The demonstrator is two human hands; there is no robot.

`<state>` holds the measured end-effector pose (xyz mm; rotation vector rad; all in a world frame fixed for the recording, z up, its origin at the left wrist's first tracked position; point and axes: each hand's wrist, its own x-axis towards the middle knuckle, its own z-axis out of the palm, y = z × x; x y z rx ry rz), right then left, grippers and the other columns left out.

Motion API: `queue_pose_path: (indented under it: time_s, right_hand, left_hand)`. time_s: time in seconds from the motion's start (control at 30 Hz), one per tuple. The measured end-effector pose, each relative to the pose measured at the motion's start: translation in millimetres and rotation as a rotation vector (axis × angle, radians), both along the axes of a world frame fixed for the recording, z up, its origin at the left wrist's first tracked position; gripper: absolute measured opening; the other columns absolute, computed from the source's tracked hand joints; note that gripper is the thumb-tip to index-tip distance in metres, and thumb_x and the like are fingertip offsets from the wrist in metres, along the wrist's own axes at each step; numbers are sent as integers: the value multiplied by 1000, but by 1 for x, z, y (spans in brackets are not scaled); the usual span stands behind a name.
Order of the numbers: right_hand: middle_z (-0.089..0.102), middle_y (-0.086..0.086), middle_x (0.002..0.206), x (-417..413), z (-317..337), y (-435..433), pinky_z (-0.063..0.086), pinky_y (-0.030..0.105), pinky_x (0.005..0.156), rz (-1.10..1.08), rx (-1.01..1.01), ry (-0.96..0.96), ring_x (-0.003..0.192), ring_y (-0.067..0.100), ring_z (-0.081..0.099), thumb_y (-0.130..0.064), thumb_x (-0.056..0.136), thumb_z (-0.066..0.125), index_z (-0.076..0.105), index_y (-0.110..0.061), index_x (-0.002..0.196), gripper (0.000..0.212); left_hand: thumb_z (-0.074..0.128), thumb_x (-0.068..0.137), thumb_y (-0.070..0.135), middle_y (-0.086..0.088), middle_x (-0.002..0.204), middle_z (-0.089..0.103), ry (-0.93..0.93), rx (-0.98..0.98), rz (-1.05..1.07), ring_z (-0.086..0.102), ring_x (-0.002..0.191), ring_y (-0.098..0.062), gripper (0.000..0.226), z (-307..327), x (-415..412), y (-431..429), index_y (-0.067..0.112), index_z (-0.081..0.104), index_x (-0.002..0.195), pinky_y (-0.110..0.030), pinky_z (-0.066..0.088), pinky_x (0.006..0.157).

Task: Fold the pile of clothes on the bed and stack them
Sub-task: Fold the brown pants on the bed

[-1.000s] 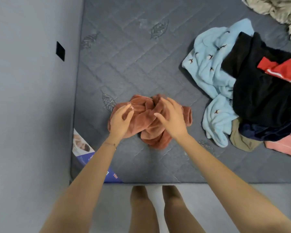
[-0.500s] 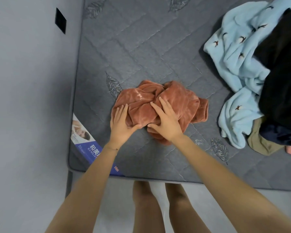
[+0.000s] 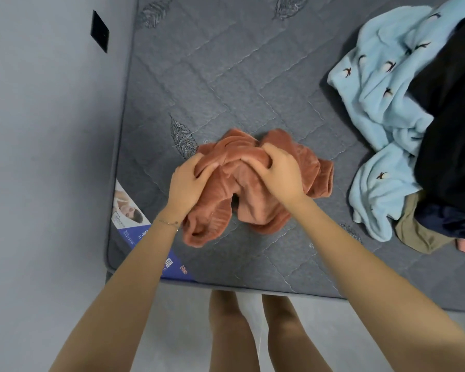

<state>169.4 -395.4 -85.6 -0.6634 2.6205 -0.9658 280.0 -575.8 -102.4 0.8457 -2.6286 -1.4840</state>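
Note:
A crumpled rust-orange fleece garment (image 3: pixel 253 200) lies on the grey quilted mattress (image 3: pixel 226 81) near its front left corner. My left hand (image 3: pixel 188 183) grips a fold at the garment's left side, fingers curled into the cloth. My right hand (image 3: pixel 279 173) grips a fold at its upper middle, fingers dug in. The pile of unfolded clothes sits at the right: a light blue garment with bird prints (image 3: pixel 381 103), a black garment (image 3: pixel 451 124) on top of it, a tan piece (image 3: pixel 419 234) and a dark navy piece (image 3: pixel 451 221) below.
A grey wall (image 3: pixel 43 157) runs along the mattress's left side, with a black plate (image 3: pixel 100 30) on it. A printed label (image 3: pixel 134 218) covers the mattress's front left corner. My legs (image 3: pixel 253 334) stand on the pale floor just before the front edge.
Both hands went from lying flat on the orange garment to gripping its folds. The garment has been pulled up and bunched, with a cuffed end now hanging toward the front.

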Motion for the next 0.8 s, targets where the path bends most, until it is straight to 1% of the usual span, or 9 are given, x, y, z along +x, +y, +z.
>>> queue_pose_path:
  time_s: [0.13, 0.23, 0.3, 0.4, 0.47, 0.53, 0.6, 0.67, 0.8]
  right_hand:
    - [51, -1, 69, -33, 5, -8, 42, 41, 69, -100, 13, 72, 71, 24, 50, -61, 87, 56, 45, -18, 72, 47]
    - [58, 5, 105, -46, -5, -5, 42, 43, 94, -136, 113, 24, 104, 27, 50, -52, 88, 64, 65, -17, 106, 39]
    - [52, 8, 122, -45, -8, -2, 36, 39, 103, -168, 95, 23, 118, 26, 43, -43, 86, 69, 63, -18, 122, 44]
    - [50, 7, 119, -31, -5, 4, 31, 27, 102, -127, -2, 101, 113, 21, 41, -32, 87, 70, 64, -16, 116, 33]
    - [51, 6, 111, -16, -6, 7, 30, 16, 98, -58, -72, 85, 106, 18, 43, -24, 88, 70, 65, -12, 107, 23]
    - [52, 6, 106, 1, -10, 10, 36, 18, 95, 19, -112, 31, 102, 20, 49, -20, 87, 72, 65, -8, 102, 20]
    - [54, 8, 109, 17, -20, 13, 36, 24, 96, 113, -75, -8, 103, 24, 51, -21, 84, 75, 65, -6, 105, 28]
    - [53, 9, 124, 28, -32, 17, 33, 28, 103, 202, 36, -52, 115, 27, 48, -29, 78, 80, 63, -9, 118, 48]
    - [24, 9, 159, 38, -49, 20, 13, 44, 119, 331, 245, -80, 148, 30, 14, -43, 67, 85, 38, -21, 149, 97]
  left_hand:
    - [63, 91, 46, 17, 89, 66, 14, 19, 51, 63, 90, -7, 22, 8, -33, -5, 25, 65, 97, -35, 51, 87]
    - [65, 90, 46, 20, 104, 64, -35, 67, 54, 59, 100, 0, 28, -6, -35, -9, 29, 61, 112, -32, 49, 94]
    - [65, 87, 53, 11, 126, 59, -70, 56, 19, 54, 117, -7, 50, -22, -26, -11, 27, 55, 128, -38, 45, 104]
    - [68, 85, 53, -4, 153, 37, -144, -3, 18, 34, 141, -19, 77, -39, -7, -9, 24, 36, 149, -45, 30, 117]
    - [71, 84, 50, -10, 160, 24, -167, -80, 36, 21, 148, -24, 88, -44, 3, -4, 25, 25, 154, -47, 25, 116]
    - [74, 81, 51, -14, 161, 19, -169, -111, 92, 16, 150, -27, 98, -50, 10, 1, 25, 17, 156, -51, 24, 115]
    - [76, 78, 53, -14, 161, 20, -189, -94, 152, 17, 150, -27, 106, -56, 15, 2, 23, 12, 157, -54, 23, 116]
    - [77, 76, 54, -11, 160, 25, -230, -65, 161, 22, 148, -27, 110, -62, 22, 2, 21, 11, 157, -55, 24, 117]
    - [79, 74, 51, -8, 159, 26, -365, -112, 50, 22, 147, -27, 114, -82, 35, -2, 20, 8, 157, -58, 17, 118]
